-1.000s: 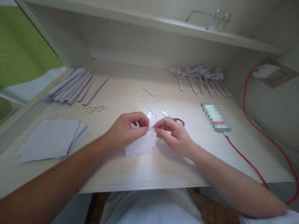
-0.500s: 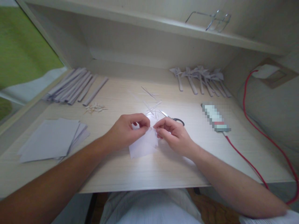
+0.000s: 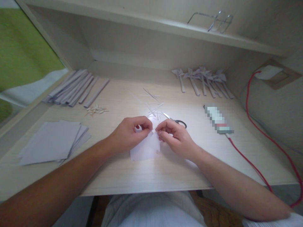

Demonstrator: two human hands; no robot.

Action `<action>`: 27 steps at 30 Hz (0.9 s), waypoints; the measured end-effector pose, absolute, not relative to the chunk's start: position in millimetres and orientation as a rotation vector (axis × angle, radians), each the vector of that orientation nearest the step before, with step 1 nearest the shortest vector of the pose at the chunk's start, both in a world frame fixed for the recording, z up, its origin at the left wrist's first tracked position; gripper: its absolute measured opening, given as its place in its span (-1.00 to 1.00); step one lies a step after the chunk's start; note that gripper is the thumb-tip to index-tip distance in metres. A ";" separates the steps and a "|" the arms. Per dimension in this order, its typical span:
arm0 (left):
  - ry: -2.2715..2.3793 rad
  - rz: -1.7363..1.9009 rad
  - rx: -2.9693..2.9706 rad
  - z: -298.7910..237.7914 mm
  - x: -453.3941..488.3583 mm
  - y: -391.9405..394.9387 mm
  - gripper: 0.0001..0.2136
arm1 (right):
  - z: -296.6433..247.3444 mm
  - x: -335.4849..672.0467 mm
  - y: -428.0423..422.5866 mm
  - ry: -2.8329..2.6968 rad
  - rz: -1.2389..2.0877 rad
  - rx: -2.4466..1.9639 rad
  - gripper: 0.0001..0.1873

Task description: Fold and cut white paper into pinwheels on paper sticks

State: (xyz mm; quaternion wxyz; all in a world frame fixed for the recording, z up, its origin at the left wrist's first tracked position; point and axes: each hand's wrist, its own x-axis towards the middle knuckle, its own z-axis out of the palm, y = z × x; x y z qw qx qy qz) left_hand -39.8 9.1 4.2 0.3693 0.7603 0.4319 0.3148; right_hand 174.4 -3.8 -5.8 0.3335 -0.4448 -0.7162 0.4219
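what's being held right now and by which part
A white paper sheet, pinched in the left hand's fingertips at its far portion, toward the right; what the right hand grips cannot be told.

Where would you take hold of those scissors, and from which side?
Take the scissors by the black handle, probably from the right: the handle end lies that way, while the metal blade points left and farther away. The right hand is nearest and partly hides them, but seems busy pinching at the white paper.
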 end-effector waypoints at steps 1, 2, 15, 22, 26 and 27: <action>1.109 0.808 1.947 3.6 -39.7 9.1 -0.88 | -6.0 174.6 -3.8 -1.878 1.094 -1.161 -0.90; 1.109 0.805 1.940 3.3 -39.6 9.1 -0.88 | -6.2 174.8 -3.8 -1.886 1.087 -1.160 -0.90; 1.144 0.771 1.893 7.1 -38.8 7.6 -0.86 | -9.9 174.1 -2.8 -1.811 1.120 -1.187 -0.90; 1.154 0.970 2.163 7.5 -40.0 9.8 -0.86 | -14.5 172.5 2.1 -1.663 1.223 -1.171 -0.94; 1.133 0.963 2.328 3.1 -41.2 10.2 -0.94 | -12.1 171.6 2.5 -1.607 1.263 -1.181 -0.96; 1.137 0.954 2.360 1.9 -41.2 10.2 -0.94 | -11.7 171.5 2.4 -1.600 1.270 -1.181 -0.96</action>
